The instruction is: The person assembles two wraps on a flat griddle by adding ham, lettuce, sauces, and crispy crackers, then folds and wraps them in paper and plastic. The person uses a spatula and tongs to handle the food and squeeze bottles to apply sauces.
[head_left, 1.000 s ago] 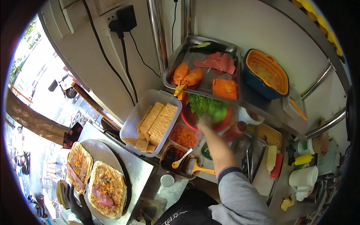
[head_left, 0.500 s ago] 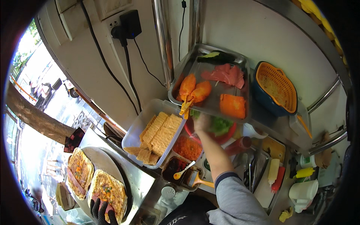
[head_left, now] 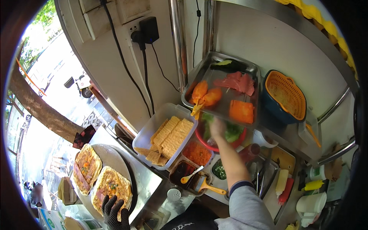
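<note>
- Reaching forward, the right hand (head_left: 217,127) sits down among the green lettuce leaves (head_left: 232,131) in the red bowl (head_left: 207,142); its fingers are buried in the leaves, so I cannot tell whether the grip is wide or closed on a leaf.
- The bowl of lettuce stands under the front edge of the raised metal tray (head_left: 214,61), between the clear tub of crackers and the steel well with tongs.
- The left hand (head_left: 113,211), in a black knit glove, rests with fingers spread flat at the near edge of the nearer filled crepe (head_left: 111,188), holding nothing.
- A second crepe (head_left: 86,167) lies just beside the first on the round griddle (head_left: 115,159).
- On the metal tray lie two orange sausages (head_left: 206,94), pink slices of ham (head_left: 235,81) and an orange square patty (head_left: 241,111).
- The clear tub (head_left: 147,132) holds stacked yellow crackers (head_left: 172,134).
- Near the forearm, small containers hold shredded orange filling (head_left: 197,152), dark sauce with a yellow spoon (head_left: 190,175), and chopped greens (head_left: 219,170).
- A yellow-handled brush (head_left: 207,186) lies on the surface beside the sauce.
- A blue bowl with an orange colander (head_left: 285,96) stands right of the tray.
</note>
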Motion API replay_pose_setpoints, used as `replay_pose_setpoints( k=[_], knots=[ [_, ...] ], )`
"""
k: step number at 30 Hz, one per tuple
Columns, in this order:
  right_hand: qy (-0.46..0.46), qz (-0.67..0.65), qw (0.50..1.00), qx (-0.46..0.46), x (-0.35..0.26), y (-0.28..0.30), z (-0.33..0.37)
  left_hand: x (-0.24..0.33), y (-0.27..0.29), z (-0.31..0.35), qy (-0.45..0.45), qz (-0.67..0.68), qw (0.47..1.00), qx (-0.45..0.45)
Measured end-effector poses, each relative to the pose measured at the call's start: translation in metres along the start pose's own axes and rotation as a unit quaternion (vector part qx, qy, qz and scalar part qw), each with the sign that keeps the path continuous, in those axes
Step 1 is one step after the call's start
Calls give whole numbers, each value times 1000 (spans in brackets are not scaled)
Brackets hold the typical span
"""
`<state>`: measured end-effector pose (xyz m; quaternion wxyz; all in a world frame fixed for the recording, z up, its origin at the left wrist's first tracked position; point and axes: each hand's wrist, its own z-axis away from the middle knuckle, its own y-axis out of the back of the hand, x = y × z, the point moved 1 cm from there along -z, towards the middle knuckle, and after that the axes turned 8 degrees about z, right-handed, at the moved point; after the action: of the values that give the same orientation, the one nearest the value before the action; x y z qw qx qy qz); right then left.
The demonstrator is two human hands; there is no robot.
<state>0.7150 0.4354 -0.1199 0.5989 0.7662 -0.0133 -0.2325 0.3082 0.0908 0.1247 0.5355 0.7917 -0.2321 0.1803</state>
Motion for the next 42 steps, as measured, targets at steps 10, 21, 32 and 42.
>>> replay_pose_setpoints(
  k=[10,21,32,42],
  knots=[
    [-20,19,995,95,53,108,51,1,-18,16,28,159,987,-5],
    [122,-444,868,-185,-148,244,244,-10,-82,35,17,353,935,-1],
    [492,-267,804,-197,-325,193,345,-79,-90,104,277,732,602,157],
    [798,-48,595,-88,-436,123,384,-111,-94,79,200,941,250,110]
  ],
)
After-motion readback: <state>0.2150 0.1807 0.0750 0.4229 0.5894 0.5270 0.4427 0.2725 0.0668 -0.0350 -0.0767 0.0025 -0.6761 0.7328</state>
